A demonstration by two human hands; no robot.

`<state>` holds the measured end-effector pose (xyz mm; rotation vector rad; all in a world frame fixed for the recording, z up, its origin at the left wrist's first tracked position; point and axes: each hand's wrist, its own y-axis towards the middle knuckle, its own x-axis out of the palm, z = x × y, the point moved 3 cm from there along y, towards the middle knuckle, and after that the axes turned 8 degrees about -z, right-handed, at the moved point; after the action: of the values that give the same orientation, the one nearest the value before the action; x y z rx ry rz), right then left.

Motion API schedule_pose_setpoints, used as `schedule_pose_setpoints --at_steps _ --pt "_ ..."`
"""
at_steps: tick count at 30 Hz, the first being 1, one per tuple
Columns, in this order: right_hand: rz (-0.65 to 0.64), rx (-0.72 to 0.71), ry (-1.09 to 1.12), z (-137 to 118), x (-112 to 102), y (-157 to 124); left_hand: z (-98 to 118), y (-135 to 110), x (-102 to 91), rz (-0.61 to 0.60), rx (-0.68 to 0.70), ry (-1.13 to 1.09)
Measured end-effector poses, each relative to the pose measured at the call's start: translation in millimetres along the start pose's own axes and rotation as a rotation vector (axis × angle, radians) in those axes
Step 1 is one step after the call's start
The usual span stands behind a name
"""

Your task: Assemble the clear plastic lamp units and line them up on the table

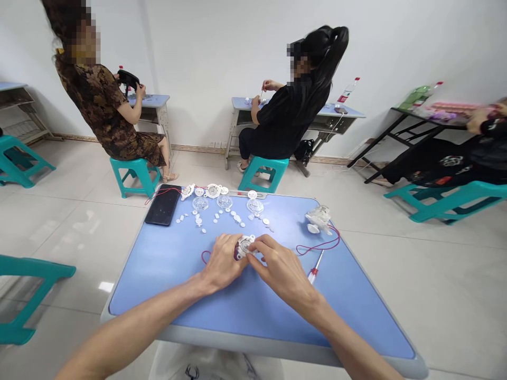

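Observation:
Over the middle of the blue table [190, 301], my left hand [225, 261] is wrapped round a small white round plastic housing [245, 244] with a red wire. My right hand [277, 264] is closed at the housing's right side, its thumb and forefinger pinched at the open face; whether a small part sits between them is hidden. Just beyond my hands lie small white plastic pieces [236, 217] and clear plastic covers [224, 201]. A screwdriver [313, 274] with a red and clear handle rests right of my right hand.
A black phone [163, 205] lies at the table's far left corner. Toward the far right sits a white assembly [318, 219] with a looped red wire. Beyond are people seated on green stools [265, 171] at other desks. A plastic bag [214, 364] shows below the near edge.

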<state>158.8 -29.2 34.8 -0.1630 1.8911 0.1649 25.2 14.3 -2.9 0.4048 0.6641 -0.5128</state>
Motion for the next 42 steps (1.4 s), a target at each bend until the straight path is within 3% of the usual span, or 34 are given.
schedule_pose_setpoints --at_steps 12,21,31,42 --pt "-0.048 0.015 0.219 6.6 -2.0 1.6 -1.4 -1.2 1.9 0.023 -0.002 -0.017" --pt "0.001 -0.015 0.178 8.3 2.6 0.7 -2.5 -1.6 3.6 0.036 0.006 -0.005" --pt "-0.039 0.012 0.168 4.8 0.1 0.6 -1.8 -2.1 4.9 0.038 0.047 0.013" --pt "0.007 0.008 -0.076 0.3 -2.4 -1.6 -2.3 -1.3 3.5 0.040 0.024 -0.008"
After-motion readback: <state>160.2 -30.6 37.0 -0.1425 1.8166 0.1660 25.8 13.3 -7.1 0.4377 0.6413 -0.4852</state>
